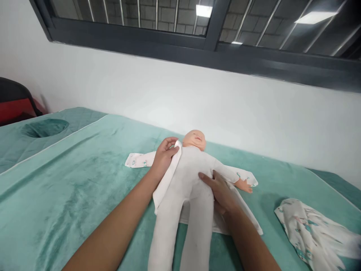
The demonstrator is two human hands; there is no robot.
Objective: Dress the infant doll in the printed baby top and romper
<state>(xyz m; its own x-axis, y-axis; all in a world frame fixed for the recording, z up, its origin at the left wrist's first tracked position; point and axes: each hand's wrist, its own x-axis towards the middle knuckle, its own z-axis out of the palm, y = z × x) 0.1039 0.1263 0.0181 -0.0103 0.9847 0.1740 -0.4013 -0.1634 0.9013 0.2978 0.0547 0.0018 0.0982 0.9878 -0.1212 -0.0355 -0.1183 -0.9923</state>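
A baby doll (194,169) with a white cloth body lies on its back, head toward the wall. Beneath it a white baby shirt (139,159) with a small print is spread, its sleeves out to both sides. My left hand (165,154) pinches the shirt's left front edge, lifted beside the doll's shoulder. My right hand (221,192) grips the doll's side at the waist, thumb on top and the other fingers partly hidden. One doll arm lies along the right sleeve; the other arm is out of sight.
A green bed cover (93,180) lies under everything. Crumpled printed baby clothing (310,233) rests at the right. At the left is a face hole (45,128) in the quilted cover, near a red and black object (17,101). A white wall (141,90) and barred window stand behind.
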